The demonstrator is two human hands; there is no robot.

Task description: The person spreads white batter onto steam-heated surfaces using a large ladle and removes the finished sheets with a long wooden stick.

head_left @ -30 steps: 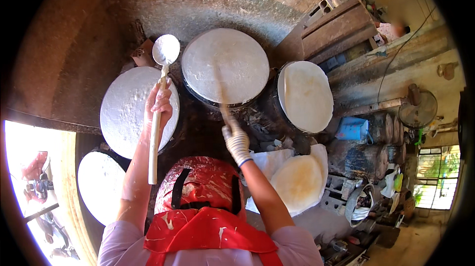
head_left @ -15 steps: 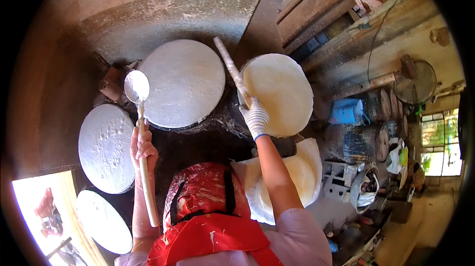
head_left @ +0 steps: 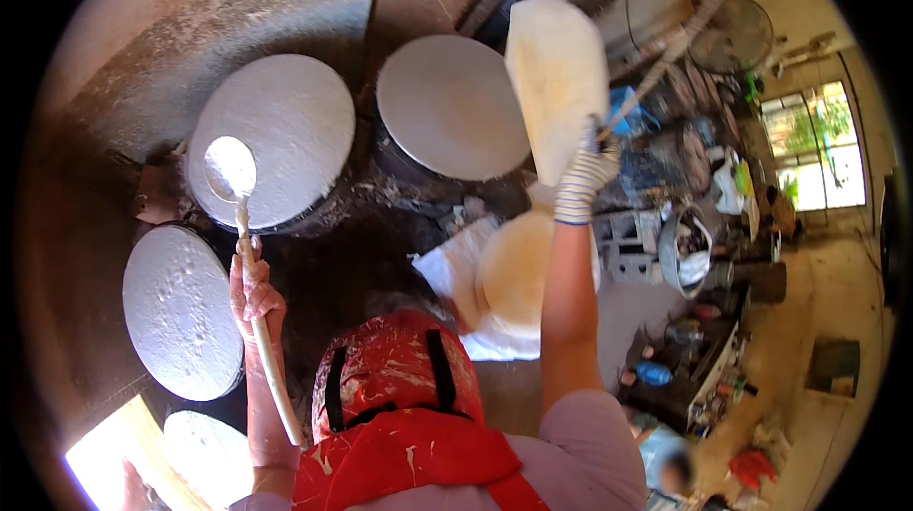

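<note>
My left hand [head_left: 257,297] is closed round the long handle of a ladle [head_left: 273,373]. White batter fills its bowl, which is above a round griddle [head_left: 295,112] coated white. In a striped glove, my right hand [head_left: 582,183] grips a wooden stick [head_left: 666,59] and the lower end of a large pale flatbread [head_left: 556,83], lifted off and hanging partly folded. Beside it, a round griddle [head_left: 452,107] shows a bare grey top. More flatbread [head_left: 514,269] lies on a white cloth [head_left: 445,269] below my right hand.
Two more white-coated griddles stand at my left, one bubbled [head_left: 181,311] and one lower [head_left: 204,459]. To the right are concrete blocks [head_left: 632,245], a metal pot [head_left: 687,254], drums and a blue container [head_left: 632,112]. Another person [head_left: 666,459] is at the lower right.
The flatbread has come off the right griddle, carried rightward by my right hand with the stick. The view has turned right. My left hand still holds the filled ladle up.
</note>
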